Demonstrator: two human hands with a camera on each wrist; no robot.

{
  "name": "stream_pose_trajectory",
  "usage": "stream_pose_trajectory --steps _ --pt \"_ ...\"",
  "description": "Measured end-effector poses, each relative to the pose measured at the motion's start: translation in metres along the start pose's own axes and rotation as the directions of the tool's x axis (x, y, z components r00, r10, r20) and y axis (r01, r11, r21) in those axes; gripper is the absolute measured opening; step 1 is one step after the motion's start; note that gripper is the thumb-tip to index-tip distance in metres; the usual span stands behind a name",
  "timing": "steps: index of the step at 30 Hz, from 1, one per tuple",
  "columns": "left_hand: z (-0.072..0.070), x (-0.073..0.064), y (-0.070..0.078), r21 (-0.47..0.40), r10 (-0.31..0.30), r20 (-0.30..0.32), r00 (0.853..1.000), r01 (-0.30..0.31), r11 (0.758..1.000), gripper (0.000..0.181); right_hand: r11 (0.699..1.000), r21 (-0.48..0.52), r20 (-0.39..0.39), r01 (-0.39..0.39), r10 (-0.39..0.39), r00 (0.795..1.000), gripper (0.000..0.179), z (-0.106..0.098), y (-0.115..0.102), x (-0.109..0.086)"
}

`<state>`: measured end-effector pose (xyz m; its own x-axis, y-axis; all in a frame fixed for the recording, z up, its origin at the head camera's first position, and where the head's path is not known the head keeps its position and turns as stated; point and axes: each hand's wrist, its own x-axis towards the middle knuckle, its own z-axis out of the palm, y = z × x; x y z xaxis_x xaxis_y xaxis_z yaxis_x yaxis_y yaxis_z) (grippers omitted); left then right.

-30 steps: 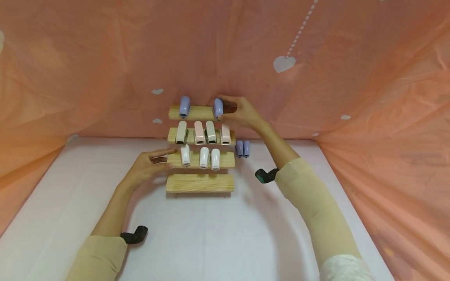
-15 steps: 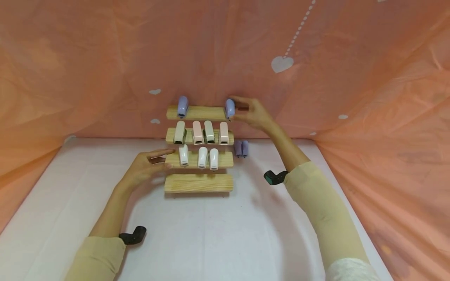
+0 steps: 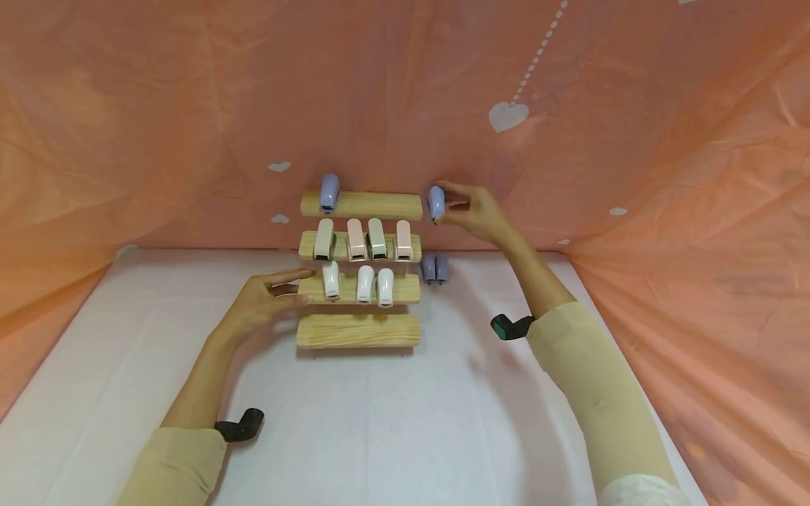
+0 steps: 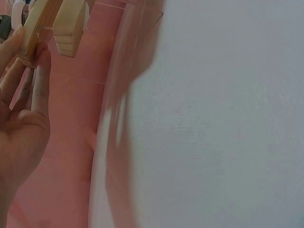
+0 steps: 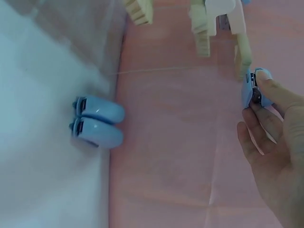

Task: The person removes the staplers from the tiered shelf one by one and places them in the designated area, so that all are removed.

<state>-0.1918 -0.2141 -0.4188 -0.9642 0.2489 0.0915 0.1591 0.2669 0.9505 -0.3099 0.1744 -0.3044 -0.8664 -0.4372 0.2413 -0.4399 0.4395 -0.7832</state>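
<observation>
My right hand pinches a purple mini stapler between thumb and fingers, just off the right end of the top shelf board. The right wrist view shows that stapler close to the board's end. Another purple stapler stands near the same board's left end. My left hand grips the left end of the third board of the wooden tiered rack; the left wrist view shows thumb and fingers on either side of the board end. White staplers stand on this third board.
The second board holds several pink and green staplers. The lowest board is bare. Two purple staplers stand on the white table right of the rack. A pink-orange sheet hangs behind.
My right hand has carried the purple stapler from the top board's right part rightward, past the board's end and slightly down. My left hand has stayed on the third board.
</observation>
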Motion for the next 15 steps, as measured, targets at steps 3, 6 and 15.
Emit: stream_pose_trajectory --steps 3,6,15 --pt "0.0 -0.001 0.0 -0.006 -0.002 -0.004 1.0 0.002 1.0 0.052 1.0 -0.006 0.003 -0.027 0.027 1.0 0.066 -0.001 0.0 -0.005" --pt "0.0 -0.001 0.001 0.008 -0.017 -0.009 1.0 0.017 1.0 0.054 0.999 -0.009 -0.004 -0.044 0.044 0.999 0.066 -0.002 0.0 -0.011" --pt "0.002 -0.001 0.001 0.026 0.0 -0.006 1.0 0.0 1.0 0.052 0.997 -0.039 -0.049 -0.063 0.061 0.997 0.064 -0.003 0.035 -0.024"
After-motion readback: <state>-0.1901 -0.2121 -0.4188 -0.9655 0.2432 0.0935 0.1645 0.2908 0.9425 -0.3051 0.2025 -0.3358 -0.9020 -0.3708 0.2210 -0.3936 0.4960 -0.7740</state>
